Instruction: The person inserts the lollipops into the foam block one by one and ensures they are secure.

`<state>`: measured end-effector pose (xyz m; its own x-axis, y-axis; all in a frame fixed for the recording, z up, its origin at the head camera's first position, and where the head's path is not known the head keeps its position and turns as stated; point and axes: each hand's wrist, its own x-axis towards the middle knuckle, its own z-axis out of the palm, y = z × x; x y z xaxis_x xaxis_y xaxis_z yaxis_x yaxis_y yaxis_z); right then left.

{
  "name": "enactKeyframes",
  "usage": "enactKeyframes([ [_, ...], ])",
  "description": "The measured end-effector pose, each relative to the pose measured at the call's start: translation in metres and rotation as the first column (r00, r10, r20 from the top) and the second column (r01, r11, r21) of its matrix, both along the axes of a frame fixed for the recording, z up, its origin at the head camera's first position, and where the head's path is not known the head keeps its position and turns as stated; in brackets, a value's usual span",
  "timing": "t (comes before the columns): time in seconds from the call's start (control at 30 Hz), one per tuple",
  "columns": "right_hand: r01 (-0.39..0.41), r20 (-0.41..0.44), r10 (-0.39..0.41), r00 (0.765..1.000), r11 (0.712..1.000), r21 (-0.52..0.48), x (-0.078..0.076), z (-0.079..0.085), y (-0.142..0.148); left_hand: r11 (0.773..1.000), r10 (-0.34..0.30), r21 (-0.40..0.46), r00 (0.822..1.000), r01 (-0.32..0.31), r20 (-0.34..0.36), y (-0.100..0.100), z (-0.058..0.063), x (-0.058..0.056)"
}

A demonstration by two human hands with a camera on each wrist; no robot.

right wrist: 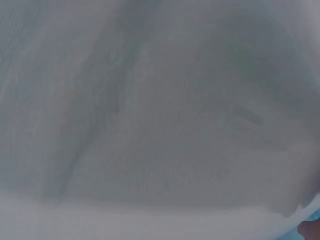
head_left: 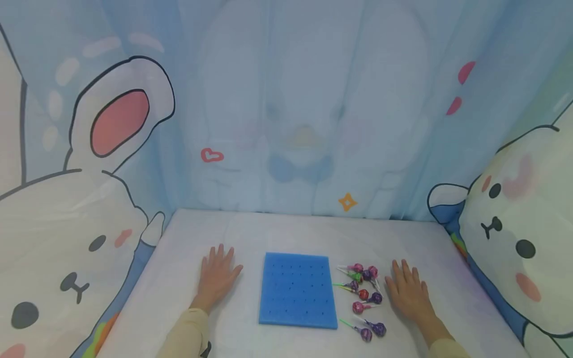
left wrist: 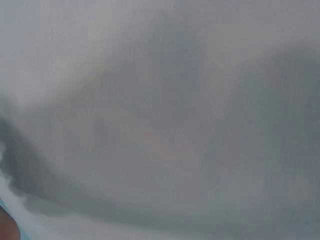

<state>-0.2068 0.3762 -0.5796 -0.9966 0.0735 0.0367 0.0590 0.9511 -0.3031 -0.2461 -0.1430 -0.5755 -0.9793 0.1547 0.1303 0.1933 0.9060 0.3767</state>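
Two hands lay flat and well apart, fingers straight, gripping nothing: the left hand (head_left: 218, 279) left of the lower centre, the right hand (head_left: 409, 291) at the lower right. Palms down on the white worktop (head_left: 250, 231), they seemed simply at rest. Between them, at the lower centre, lay one blue board (head_left: 297, 290) with rows of small holes, too fine to count surely; it was probably set there so both hands could reach it. Between board and right hand lay ten lollipops (head_left: 366, 334), as far as the overlaps let one count: five purple, three pink, one red, one green, perhaps grouped for that hand's convenience. Behind, one printed curtain (head_left: 380, 99) filled the upper frame. Both wrist views showed only blurred, pale surfaces.
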Motion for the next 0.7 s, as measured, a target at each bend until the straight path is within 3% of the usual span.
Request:
enactKeyframes([
  [0.13, -0.019, -0.048, 0.019, 0.999, 1.0, 0.007, -0.002, 0.0, -0.003, 0.987, -0.14, 0.071, 0.99, 0.142, -0.025, 0.012, 0.0, 0.0],
  [0.23, -0.029, -0.05, 0.029, 0.998, 1.0, -0.007, -0.003, 0.002, -0.007, 0.967, -0.242, 0.074, 0.969, 0.245, -0.043, 0.021, -0.001, 0.002],
  [0.37, -0.042, -0.037, 0.041, 0.998, 0.999, -0.012, -0.002, 0.005, -0.009, 0.94, -0.332, 0.066, 0.943, 0.334, -0.042, 0.032, -0.002, 0.005],
  [0.5, -0.052, -0.026, 0.051, 0.998, 0.998, -0.021, -0.003, 0.007, -0.01, 0.923, -0.372, 0.082, 0.927, 0.375, -0.044, 0.038, -0.001, 0.01],
  [0.7, -0.071, -0.027, 0.068, 0.997, 0.99, -0.122, -0.01, 0.007, -0.013, 0.926, -0.367, 0.077, 0.928, 0.371, -0.054, 0.042, -0.004, 0.015],
])
